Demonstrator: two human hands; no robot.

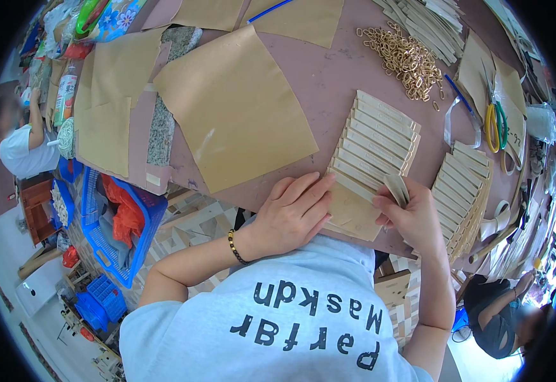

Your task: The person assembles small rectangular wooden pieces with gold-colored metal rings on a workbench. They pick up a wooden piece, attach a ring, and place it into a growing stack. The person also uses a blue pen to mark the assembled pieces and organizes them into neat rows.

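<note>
A fanned row of overlapping pale beige strips lies on the table in front of me, over a tan sheet. My left hand rests against the left edge of this sheet with its fingers stretched out, holding nothing. Between the thumb and fingers of my right hand a short beige strip is pinched, its end raised above the lower end of the row. Further right lies a second fanned stack of beige strips. A large tan sheet is spread left of the row.
Gold oval rings are heaped at the far right, beside loose pale strips. Scissors with yellow and green handles lie at the right. A blue basket with red plastic stands below the table's left edge. Two other people sit at either side.
</note>
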